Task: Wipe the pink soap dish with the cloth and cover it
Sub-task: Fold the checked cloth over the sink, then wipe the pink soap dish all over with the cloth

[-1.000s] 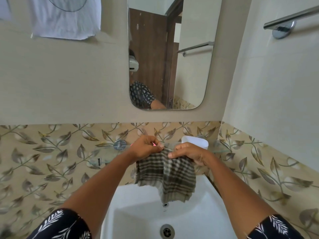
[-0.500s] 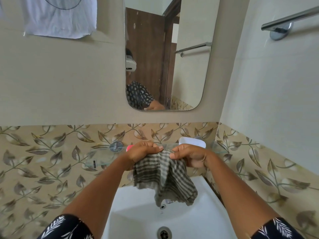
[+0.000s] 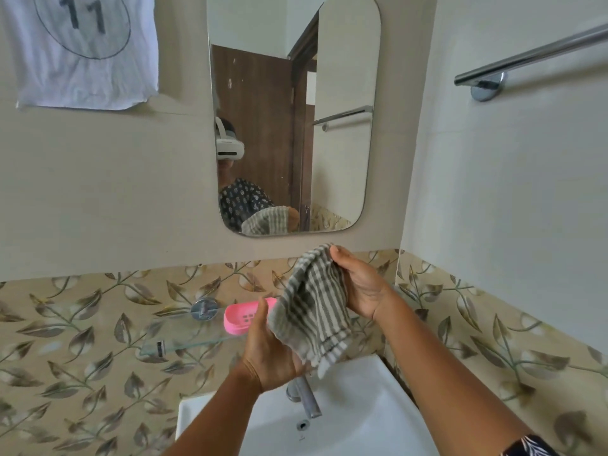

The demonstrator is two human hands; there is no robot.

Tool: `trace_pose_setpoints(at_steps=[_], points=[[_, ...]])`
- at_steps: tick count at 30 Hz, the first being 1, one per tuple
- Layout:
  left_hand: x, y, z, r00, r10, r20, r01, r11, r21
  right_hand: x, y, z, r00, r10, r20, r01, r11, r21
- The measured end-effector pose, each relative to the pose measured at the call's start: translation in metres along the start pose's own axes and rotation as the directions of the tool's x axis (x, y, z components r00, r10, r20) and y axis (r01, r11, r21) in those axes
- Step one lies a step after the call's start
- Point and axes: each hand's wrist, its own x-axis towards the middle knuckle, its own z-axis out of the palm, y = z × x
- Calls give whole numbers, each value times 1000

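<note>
Cloth [image 3: 312,307] held up at centre frame by both hands, left hand [image 3: 269,353] below, right hand [image 3: 360,284] above, screening pink soap dish [image 3: 241,315] on glass shelf [image 3: 184,337]; tap [image 3: 304,398] and sink [image 3: 355,413] below.

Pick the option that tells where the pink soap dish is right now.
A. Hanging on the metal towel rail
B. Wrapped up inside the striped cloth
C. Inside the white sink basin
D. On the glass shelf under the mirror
D: the pink soap dish sits uncovered on the glass shelf, behind the left hand, while both hands hold the striped cloth above the sink.
</note>
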Motion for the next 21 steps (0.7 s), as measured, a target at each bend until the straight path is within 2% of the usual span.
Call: trace_pose_setpoints(at_steps=[3, 6, 9, 11, 14, 17, 19, 21], points=[[4, 7, 7, 988, 141, -61, -146, 986, -84, 0, 2, -8, 991, -53, -126, 56, 998, 16], [9, 13, 6, 962, 232, -142, -247, 964, -95, -1, 6, -12, 983, -54, -177, 64, 997, 46], [8, 26, 9, 956, 288, -56, -291, 954, -63, 1, 5, -12, 979, -56, -197, 66, 997, 49], [5, 39, 12, 947, 319, -21, -319, 948, 13, 4, 1, -10, 980, -58, -192, 64, 998, 24], [5, 63, 21, 906, 410, -107, -367, 886, 284, 15, -12, -7, 979, -33, -202, 22, 998, -56], [6, 89, 39, 819, 514, -254, -314, 773, 551, 26, -25, -3, 981, 2, -193, -37, 984, -175], [5, 107, 46, 699, 637, -326, -286, 666, 689, 30, -27, -3, 975, -34, -219, -20, 971, -237], [3, 117, 50, 572, 747, -337, -284, 567, 773, 34, -24, -3, 960, -100, -261, 22, 958, -287]])
